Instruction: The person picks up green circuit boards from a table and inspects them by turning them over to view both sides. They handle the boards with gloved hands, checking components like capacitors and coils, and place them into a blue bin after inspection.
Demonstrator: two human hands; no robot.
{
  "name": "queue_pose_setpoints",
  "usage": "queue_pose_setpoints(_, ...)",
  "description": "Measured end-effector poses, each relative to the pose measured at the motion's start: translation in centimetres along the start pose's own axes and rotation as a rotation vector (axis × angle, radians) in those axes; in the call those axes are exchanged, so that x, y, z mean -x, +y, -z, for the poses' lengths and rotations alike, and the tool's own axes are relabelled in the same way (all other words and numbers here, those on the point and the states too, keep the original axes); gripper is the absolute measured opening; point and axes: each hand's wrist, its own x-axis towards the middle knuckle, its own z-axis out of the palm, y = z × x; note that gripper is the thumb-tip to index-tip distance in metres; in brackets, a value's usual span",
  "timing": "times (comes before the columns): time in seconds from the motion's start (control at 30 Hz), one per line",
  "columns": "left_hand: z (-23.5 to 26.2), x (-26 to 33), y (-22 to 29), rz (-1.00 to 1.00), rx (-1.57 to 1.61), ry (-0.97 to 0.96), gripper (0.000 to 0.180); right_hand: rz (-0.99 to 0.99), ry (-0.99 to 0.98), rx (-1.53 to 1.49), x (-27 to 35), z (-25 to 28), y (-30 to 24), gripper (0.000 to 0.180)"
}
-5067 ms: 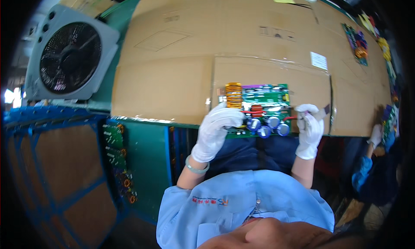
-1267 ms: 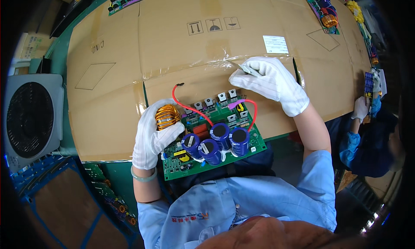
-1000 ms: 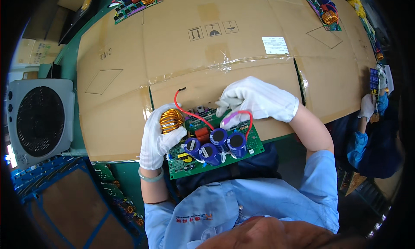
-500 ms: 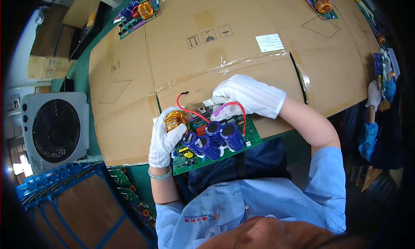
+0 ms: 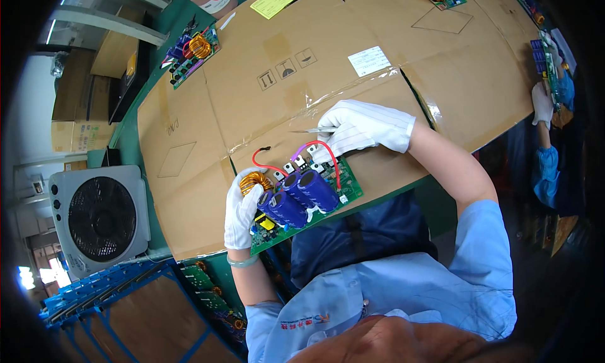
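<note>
Two gloved hands on one green circuit board point(image 5: 302, 202) at the near edge of the cardboard-covered table point(image 5: 252, 60). Left hand point(image 5: 239, 212) — fingers clamped on the board's left end, beside the copper coil point(image 5: 254, 181). Right hand point(image 5: 356, 126) farther back — fingers pinched together on tweezers point(image 5: 312, 130), above the red wire point(image 5: 268, 164). Beyond, a second board point(image 5: 194, 51).

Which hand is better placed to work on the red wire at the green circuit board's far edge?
Right hand: it holds metal tweezers beside the red wire. Left hand grips the green circuit board at its copper coil.
</note>
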Motion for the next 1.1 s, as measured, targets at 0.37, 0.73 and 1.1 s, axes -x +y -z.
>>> queue_pose_setpoints(0.37,0.1,0.2,-0.6,-0.012,0.037,0.018,0.038,0.061,0.093,-0.017,0.3,-0.7,0.7,0.04)
queue_pose_setpoints(0.73,-0.6,0.2,0.1,-0.013,0.089,-0.013,0.038,0.004,0.036,-0.096,0.8,-2.4,0.7,0.037)
queue_pose_setpoints(1.1,0.6,0.7,-0.3,-0.111,-0.285,-0.02,0.063,0.123,0.728,0.382,5.1,-3.4,6.5,0.034)
